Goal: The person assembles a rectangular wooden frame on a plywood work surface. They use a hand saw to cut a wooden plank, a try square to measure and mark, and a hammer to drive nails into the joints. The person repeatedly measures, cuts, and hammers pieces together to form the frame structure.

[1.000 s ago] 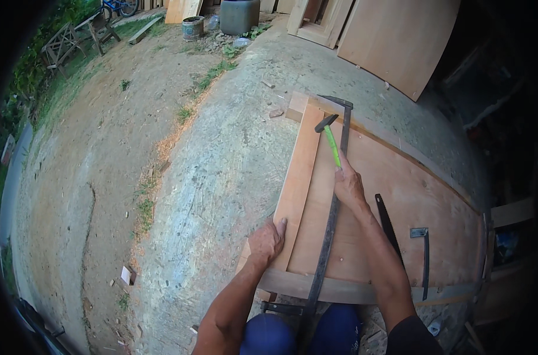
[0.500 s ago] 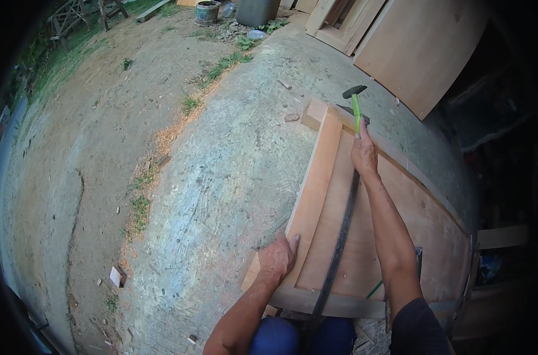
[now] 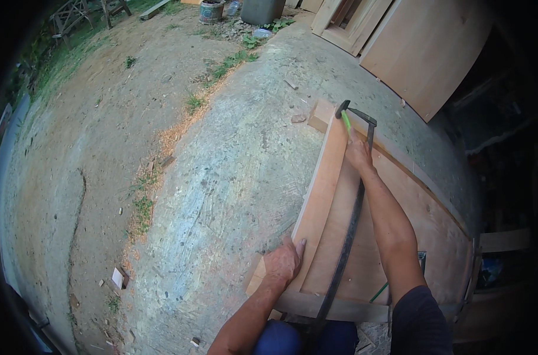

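In front of me a flat wooden panel rests with a pale wooden board along its left side. My left hand grips the board's outer edge near its close end, thumb on top. My right hand is closed round the green handle of a hammer. The dark hammer head is at the far end of the board; whether it touches the wood I cannot tell. A long black bar clamp runs lengthwise over the panel, passing under my right forearm, with its far jaw beyond that hand.
Wood blocks sit at the board's far end and beside my left hand. A thin green stick lies on the panel near my right arm. Large wooden panels stand at the far right. A bucket stands far off.
My right hand has brought the hammer down and to the left, from above the clamp's jaw to the board's far end. My left hand keeps its grip on the board.
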Demonstrator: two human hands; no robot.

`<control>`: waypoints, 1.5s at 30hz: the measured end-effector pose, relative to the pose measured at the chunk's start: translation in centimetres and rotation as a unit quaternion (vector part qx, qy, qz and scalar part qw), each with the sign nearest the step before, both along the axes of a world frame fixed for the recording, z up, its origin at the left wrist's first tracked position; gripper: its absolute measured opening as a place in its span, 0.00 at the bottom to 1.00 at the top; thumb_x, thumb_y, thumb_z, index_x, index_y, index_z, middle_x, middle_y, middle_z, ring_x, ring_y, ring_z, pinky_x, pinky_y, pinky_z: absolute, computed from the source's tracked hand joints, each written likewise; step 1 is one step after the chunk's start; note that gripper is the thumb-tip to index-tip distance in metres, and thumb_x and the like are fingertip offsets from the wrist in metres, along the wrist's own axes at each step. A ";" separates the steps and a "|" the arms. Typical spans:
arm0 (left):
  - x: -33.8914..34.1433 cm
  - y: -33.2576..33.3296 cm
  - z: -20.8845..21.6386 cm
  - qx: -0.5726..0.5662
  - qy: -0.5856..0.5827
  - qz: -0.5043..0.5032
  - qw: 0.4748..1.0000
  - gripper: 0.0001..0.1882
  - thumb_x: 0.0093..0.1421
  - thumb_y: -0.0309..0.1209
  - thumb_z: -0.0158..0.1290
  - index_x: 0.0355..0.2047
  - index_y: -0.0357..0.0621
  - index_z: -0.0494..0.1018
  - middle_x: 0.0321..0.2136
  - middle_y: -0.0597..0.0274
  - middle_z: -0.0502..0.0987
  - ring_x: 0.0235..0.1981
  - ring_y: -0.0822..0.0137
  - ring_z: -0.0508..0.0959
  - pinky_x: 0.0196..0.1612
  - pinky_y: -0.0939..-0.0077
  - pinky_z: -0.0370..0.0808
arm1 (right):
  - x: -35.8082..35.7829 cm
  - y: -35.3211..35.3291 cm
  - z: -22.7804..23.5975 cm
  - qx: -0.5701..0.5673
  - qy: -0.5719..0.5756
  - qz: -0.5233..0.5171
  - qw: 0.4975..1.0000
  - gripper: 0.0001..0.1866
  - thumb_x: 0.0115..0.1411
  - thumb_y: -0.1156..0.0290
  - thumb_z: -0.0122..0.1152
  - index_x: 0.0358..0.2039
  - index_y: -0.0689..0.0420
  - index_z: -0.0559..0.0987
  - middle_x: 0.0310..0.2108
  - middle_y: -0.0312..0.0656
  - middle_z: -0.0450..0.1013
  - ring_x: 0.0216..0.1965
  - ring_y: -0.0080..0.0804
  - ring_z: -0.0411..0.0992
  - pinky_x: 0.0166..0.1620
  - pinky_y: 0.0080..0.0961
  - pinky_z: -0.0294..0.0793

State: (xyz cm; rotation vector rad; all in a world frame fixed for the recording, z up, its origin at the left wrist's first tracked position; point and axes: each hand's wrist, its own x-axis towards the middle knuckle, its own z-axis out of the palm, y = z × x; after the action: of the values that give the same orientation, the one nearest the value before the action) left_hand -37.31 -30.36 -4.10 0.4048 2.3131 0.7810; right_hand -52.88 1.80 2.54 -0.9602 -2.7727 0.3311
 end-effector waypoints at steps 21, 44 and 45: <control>0.2 0.5 -0.7 0.013 -0.019 -0.001 1.000 0.30 0.71 0.56 0.37 0.45 0.40 0.71 0.33 0.43 0.84 0.41 0.44 0.84 0.52 0.45 0.70 | -5.3 -4.3 8.2 0.299 -0.287 0.272 0.868 0.24 0.67 0.71 0.47 0.62 0.37 0.74 0.43 0.47 0.80 0.46 0.45 0.79 0.47 0.43 0.80; 1.5 1.1 0.8 0.093 0.081 -0.003 0.992 0.33 0.73 0.54 0.30 0.49 0.38 0.75 0.40 0.36 0.80 0.46 0.35 0.79 0.48 0.46 0.72 | 44.9 -24.2 -2.9 -0.567 0.291 -0.340 0.692 0.29 0.72 0.71 0.48 0.72 0.44 0.57 0.21 0.28 0.60 0.14 0.15 0.58 0.14 0.19 0.62; 1.9 1.0 0.7 0.115 0.084 -0.005 0.990 0.34 0.73 0.54 0.30 0.49 0.37 0.75 0.40 0.36 0.80 0.46 0.35 0.78 0.49 0.46 0.72 | 45.3 -24.4 -2.8 -0.566 0.303 -0.346 0.684 0.29 0.72 0.70 0.49 0.72 0.44 0.57 0.21 0.28 0.60 0.14 0.15 0.58 0.14 0.19 0.62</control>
State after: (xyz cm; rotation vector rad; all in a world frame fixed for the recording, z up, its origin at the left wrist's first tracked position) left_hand -35.38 -29.32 -3.43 0.6044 2.3803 1.0498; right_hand -7.54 -22.59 -0.30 -1.5747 -1.2147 1.8732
